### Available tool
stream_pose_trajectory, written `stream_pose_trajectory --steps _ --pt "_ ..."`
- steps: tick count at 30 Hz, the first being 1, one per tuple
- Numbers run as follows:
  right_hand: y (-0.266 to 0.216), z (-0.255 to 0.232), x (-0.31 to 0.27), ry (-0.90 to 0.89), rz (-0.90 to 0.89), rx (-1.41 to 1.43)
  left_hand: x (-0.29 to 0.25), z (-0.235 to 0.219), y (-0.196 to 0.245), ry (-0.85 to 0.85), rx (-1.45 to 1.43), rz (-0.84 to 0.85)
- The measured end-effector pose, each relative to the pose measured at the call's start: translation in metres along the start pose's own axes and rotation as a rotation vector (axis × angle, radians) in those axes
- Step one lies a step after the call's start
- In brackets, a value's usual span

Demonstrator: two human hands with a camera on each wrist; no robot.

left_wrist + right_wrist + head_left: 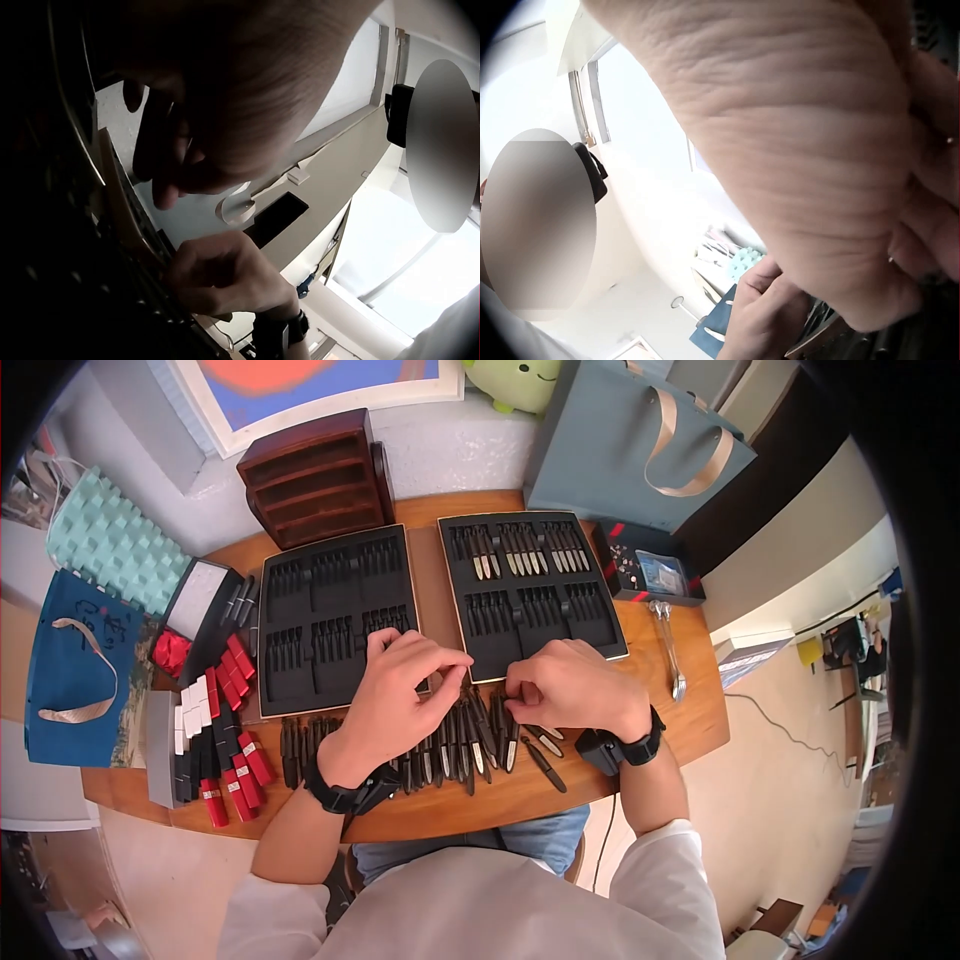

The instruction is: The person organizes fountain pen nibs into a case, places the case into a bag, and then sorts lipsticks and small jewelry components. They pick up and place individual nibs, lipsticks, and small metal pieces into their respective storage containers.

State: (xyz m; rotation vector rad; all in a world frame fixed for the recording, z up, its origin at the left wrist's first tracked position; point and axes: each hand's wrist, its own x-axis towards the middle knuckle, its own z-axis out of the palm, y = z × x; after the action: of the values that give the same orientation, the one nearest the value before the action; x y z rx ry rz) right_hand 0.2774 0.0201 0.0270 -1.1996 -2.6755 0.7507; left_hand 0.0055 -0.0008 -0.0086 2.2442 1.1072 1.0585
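My left hand [400, 685] hovers over the front edge of the left black tray [335, 685], its fingers loosely bent and no object visible in them. Below it, slim dark pen-like sticks [470, 745], several with pale tips, lie in a row along the table's front edge. At the right end of that row, my right hand [570, 685] has its fingers curled down, fingertips right at the sticks; I cannot tell whether they pinch one. Behind it, the right black tray [535, 640] holds pale-tipped sticks [525, 563] in its upper slots. In the left wrist view the right hand [225, 274] appears bent low.
Red, white and black small boxes [215, 730] crowd the left side. A dark wooden rack [315, 475] stands behind the trays. To the right are a black box [650, 565], a metal wrench-like tool [668, 650] and a grey-blue gift bag [620, 450].
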Motion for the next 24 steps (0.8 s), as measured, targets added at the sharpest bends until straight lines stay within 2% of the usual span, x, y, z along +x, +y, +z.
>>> stream_pose_trajectory --steps 7,9,10,12,14,15,16,17,18,20,21,22,23,24 --pt "0.003 0.003 0.001 0.121 -0.102 0.033 0.001 -0.001 -0.001 0.008 -0.031 -0.037" --pt "0.008 0.002 0.003 0.262 -0.254 0.185 0.001 -0.001 -0.001 -0.004 -0.040 -0.054" --pt "0.004 -0.001 0.002 0.263 -0.254 0.187 0.001 -0.001 -0.001 -0.016 -0.088 -0.036" --pt "-0.010 -0.009 0.003 0.408 -0.099 0.448 0.001 0.001 0.002 -0.028 -0.134 -0.021" --pt "-0.013 0.000 0.007 0.469 -0.107 0.527 0.000 0.005 0.010 -0.107 -0.586 -0.206" --pt "-0.019 0.005 0.008 0.479 -0.060 0.663 0.000 0.007 0.009 -0.106 -0.584 -0.206" --pt "-0.022 0.008 0.008 0.488 -0.013 0.798 -0.001 0.010 0.006 -0.121 -0.698 -0.263" --pt "-0.020 0.013 0.007 0.453 0.005 0.818 -0.002 0.011 0.005 -0.136 -0.813 -0.321" --pt "-0.019 0.016 0.010 0.450 0.003 0.819 -0.003 0.009 0.004 -0.133 -0.811 -0.323" --pt "-0.019 0.024 0.018 0.557 -0.181 0.824 -0.001 0.001 0.006 -0.181 -0.902 -0.372" --pt "-0.016 0.026 0.020 0.624 -0.263 0.711 0.001 -0.002 0.010 -0.180 -0.901 -0.372" --pt "-0.017 0.022 0.019 0.623 -0.263 0.711 0.004 -0.003 0.015 -0.078 -1.029 -0.452" --pt "-0.021 0.015 0.016 0.626 -0.263 0.595 0.006 -0.004 0.017 0.027 -1.155 -0.531" --pt "-0.024 0.008 0.014 0.628 -0.263 0.480 0.006 -0.004 0.015 0.029 -1.155 -0.531"
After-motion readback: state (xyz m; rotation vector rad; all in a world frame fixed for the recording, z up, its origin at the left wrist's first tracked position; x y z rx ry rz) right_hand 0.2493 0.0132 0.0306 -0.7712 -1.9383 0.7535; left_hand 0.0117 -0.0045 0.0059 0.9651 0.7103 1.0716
